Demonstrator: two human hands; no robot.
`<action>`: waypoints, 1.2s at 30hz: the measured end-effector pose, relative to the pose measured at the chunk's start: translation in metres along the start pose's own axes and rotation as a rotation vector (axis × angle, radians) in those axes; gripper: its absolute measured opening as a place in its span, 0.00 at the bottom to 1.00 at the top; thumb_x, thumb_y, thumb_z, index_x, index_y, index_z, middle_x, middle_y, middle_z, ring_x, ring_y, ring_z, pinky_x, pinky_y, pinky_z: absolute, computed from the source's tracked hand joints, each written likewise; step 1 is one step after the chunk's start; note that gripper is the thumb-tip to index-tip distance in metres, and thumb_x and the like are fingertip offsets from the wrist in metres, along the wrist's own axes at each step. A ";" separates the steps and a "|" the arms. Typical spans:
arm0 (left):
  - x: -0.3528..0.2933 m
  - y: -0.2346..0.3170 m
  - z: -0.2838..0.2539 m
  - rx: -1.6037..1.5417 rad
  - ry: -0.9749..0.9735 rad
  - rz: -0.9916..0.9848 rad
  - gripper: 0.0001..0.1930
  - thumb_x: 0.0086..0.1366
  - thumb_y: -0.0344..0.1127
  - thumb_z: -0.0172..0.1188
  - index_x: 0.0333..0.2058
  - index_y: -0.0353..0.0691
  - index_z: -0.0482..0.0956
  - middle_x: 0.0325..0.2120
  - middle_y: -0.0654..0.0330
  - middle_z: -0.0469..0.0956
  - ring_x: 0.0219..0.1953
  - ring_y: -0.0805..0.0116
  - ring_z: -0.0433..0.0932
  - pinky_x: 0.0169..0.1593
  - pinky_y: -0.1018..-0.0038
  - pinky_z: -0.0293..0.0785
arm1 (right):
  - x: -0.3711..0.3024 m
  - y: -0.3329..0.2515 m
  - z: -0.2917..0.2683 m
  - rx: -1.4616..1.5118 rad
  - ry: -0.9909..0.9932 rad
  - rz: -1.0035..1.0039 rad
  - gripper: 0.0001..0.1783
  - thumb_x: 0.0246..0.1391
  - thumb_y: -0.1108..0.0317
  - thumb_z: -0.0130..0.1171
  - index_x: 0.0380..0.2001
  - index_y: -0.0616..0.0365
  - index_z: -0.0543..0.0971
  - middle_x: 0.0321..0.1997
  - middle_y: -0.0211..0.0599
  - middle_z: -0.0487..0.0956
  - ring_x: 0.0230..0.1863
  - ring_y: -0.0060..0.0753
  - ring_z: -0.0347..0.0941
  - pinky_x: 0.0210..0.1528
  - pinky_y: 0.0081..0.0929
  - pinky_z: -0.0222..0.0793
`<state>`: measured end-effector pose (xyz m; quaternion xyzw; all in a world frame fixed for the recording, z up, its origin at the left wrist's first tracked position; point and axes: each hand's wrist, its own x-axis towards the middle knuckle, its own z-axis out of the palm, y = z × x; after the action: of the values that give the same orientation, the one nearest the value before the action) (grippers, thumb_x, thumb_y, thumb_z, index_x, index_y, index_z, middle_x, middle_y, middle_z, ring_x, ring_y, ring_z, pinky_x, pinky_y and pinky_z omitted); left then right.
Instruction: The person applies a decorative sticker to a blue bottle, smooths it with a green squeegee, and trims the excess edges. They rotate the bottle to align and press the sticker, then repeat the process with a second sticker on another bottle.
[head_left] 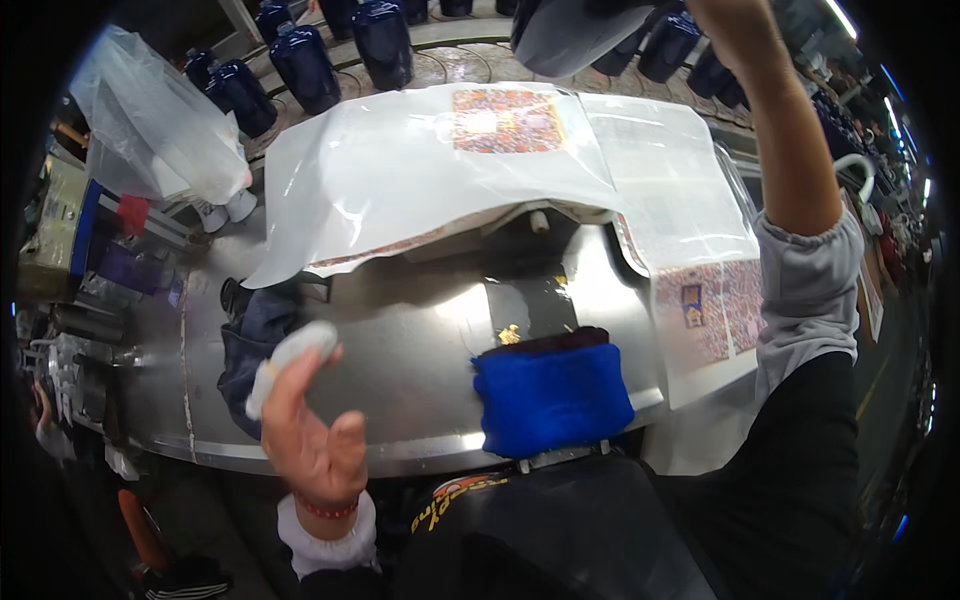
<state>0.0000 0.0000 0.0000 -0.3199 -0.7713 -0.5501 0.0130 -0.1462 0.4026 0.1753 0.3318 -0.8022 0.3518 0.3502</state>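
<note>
My left hand (310, 435) is raised over the front edge of a steel worktable (420, 345) and grips a small grey-white pad (292, 355) between thumb and fingers. My right arm reaches up and far forward; my right hand (735, 25) is at the top edge, holding a dark blue bottle (570, 35) by its base, tilted. A blue cloth cushion (550, 395) sits on the table's front edge between my arms. Clear plastic sheets with colourful printed labels (505, 120) lie across the back of the table.
Several dark blue bottles (305, 65) stand on a conveyor behind the table. A clear plastic bag (160, 125) hangs at the left. A dark cloth (255, 335) lies on the table's left. More label sheets (715, 310) sit at the right.
</note>
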 end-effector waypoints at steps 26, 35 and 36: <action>0.053 0.022 0.188 -0.727 0.282 -0.430 0.24 0.73 0.42 0.58 0.61 0.36 0.67 0.45 0.57 0.79 0.42 0.72 0.81 0.46 0.76 0.79 | -0.287 -0.069 0.025 0.243 -0.306 0.635 0.23 0.68 0.63 0.54 0.61 0.61 0.74 0.60 0.50 0.75 0.62 0.42 0.71 0.65 0.33 0.65; 0.044 0.092 0.272 -0.429 -0.094 -0.197 0.25 0.71 0.30 0.52 0.64 0.28 0.66 0.61 0.52 0.69 0.59 0.65 0.70 0.64 0.68 0.64 | -0.369 -0.049 -0.067 -0.847 -0.659 0.679 0.30 0.57 0.75 0.53 0.63 0.41 0.76 0.69 0.41 0.68 0.68 0.48 0.65 0.63 0.45 0.66; 0.051 0.091 0.294 -0.651 -0.055 -0.465 0.26 0.71 0.30 0.52 0.66 0.28 0.64 0.62 0.52 0.69 0.59 0.64 0.70 0.62 0.70 0.64 | -0.373 -0.048 -0.066 -0.856 -0.643 0.652 0.32 0.57 0.76 0.53 0.65 0.38 0.74 0.72 0.37 0.65 0.68 0.46 0.63 0.60 0.46 0.65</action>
<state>0.1029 0.2942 -0.0207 -0.1389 -0.6088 -0.7452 -0.2343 0.1121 0.5359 -0.0718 -0.0105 -0.9972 -0.0295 0.0679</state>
